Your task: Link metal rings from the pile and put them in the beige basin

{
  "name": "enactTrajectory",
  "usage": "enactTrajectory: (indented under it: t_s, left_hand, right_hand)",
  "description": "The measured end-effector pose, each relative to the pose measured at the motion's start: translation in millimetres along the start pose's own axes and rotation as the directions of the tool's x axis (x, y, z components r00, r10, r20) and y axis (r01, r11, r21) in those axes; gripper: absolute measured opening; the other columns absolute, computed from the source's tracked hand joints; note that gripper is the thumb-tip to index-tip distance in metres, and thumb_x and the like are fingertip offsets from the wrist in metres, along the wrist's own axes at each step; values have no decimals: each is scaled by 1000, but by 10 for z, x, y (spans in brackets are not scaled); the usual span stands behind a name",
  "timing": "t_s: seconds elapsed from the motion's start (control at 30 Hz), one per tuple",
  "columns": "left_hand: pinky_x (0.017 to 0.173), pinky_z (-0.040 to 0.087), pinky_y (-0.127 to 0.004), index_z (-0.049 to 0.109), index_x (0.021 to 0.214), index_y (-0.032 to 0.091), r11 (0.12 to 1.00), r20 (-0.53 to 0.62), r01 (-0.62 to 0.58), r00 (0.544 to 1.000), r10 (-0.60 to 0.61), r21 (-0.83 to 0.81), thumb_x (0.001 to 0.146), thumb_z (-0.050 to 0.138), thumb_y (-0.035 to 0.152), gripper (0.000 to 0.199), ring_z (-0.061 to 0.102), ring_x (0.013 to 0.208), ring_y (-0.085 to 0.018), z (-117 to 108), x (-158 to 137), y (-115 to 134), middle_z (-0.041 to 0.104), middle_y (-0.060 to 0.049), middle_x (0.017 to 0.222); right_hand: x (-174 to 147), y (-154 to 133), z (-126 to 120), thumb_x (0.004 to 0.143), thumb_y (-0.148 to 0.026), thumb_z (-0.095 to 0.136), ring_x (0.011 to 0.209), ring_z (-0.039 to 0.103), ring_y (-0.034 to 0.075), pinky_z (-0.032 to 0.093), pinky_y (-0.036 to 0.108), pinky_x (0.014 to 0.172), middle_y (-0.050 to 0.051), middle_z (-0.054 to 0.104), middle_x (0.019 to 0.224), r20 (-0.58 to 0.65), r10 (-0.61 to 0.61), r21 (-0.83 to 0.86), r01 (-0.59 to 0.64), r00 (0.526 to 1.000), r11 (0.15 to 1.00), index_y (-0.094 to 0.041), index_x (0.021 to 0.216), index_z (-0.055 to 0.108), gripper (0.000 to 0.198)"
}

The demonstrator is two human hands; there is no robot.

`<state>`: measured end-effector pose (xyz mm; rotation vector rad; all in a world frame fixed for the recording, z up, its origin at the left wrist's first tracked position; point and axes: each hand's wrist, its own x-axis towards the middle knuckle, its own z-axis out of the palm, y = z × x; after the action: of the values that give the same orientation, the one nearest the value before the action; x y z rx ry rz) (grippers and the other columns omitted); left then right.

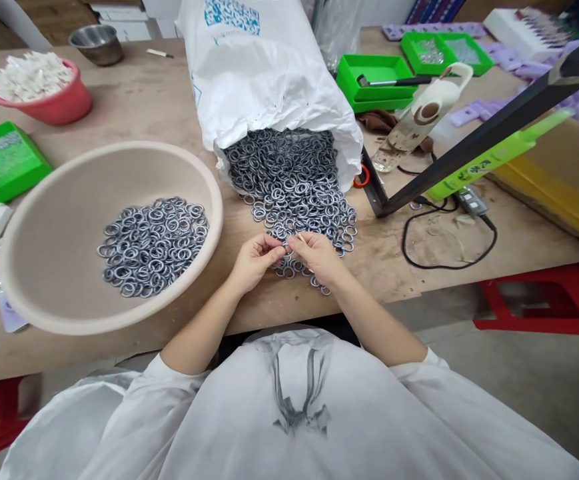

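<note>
Wooden desk (384, 273) stretches under bright light before me, and close to its near edge I have both hands, almost meeting fingertip to fingertip. On my left hand (253, 265) the fingers are curled and the thumb comes toward them; whether a ring is pinched there, I cannot tell, because the tips hide it. My right hand (325, 260) seems to pinch a thin pale stick (302, 237) between thumb and forefinger, its length slanting from upper left to lower right. Just beyond and partly beneath the hands lie the loose grey metal rings (299, 193), in a heap whose long direction goes straight away from me, back into the mouth of the white bag (269, 87). Being round, the rings themselves have no long axis and lie at many angles. To the left is the wide beige basin (64, 207), also with rings (154, 247) gathered in its right part; its rim is nearer to my left hand than to my right. Farther to the right, a dark metal bar (469, 140) leans above the desk, beside a black cable (403, 247).
</note>
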<state>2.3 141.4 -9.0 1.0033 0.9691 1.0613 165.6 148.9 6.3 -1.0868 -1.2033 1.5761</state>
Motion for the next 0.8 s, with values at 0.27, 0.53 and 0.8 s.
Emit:
enactTrajectory:
  t_s: [0.27, 0.53, 0.8]
  left_hand:
    - [49, 43, -19, 58, 79, 15, 967, 91, 189, 980, -175, -171, 69, 81, 55, 47, 50, 50, -6, 49, -59, 63, 59, 3, 63]
    - [42, 35, -20, 50, 68, 18, 971, 31, 154, 988, -151, -185, 71, 74, 64, 52, 41, 44, -7, 108, -94, 49, 48, 5, 52]
    - [42, 32, -20, 51, 68, 18, 949, -3, 213, 976, -219, -234, 72, 74, 58, 46, 38, 42, -6, 131, -124, 95, 46, 6, 50]
  right_hand:
    - [-33, -20, 63, 71, -57, 78, 62, 63, 14, 52, 28, 65, -2, 67, 67, 56, -55, -18, 56, 997, 998, -21, 81, 63, 40]
    - [-33, 81, 126, 82, -44, 71, 67, 59, 14, 47, 28, 67, -2, 65, 76, -64, -249, -381, 207, 966, 901, -23, 103, 62, 31]
    - [4, -27, 55, 90, -56, 56, 61, 44, 12, 36, 26, 60, -3, 51, 66, -54, -313, -509, 244, 948, 826, -21, 80, 60, 37]
